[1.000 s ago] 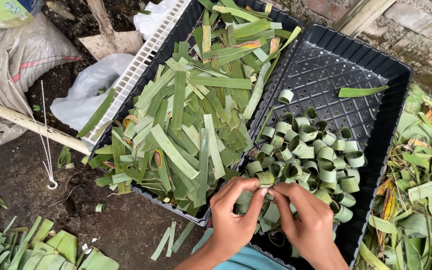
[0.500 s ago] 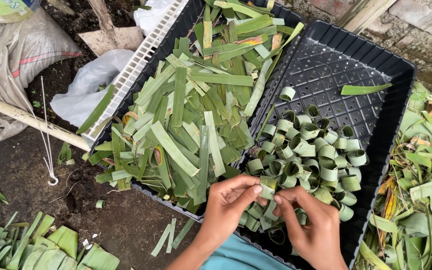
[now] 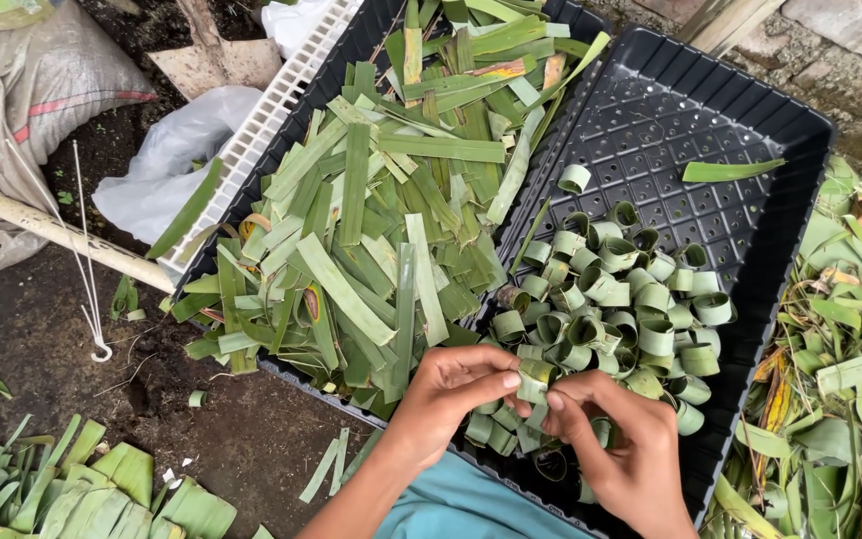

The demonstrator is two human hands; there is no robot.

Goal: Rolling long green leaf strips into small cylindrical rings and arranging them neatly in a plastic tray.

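Green leaf strip, pinched between both hands, stands roughly upright.

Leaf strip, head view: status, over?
Both hands, left and right, pinch one leaf strip above the black tray. Leaf rings crowd beneath. Nothing blocking.

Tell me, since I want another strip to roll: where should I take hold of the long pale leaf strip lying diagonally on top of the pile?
Probably its lower end. The pale strip lies flat on top of the leaf pile, slanting toward the hands, and that end looks uncovered. Come from the near side and pinch across its narrow width, thumb on top, then lift along its length.
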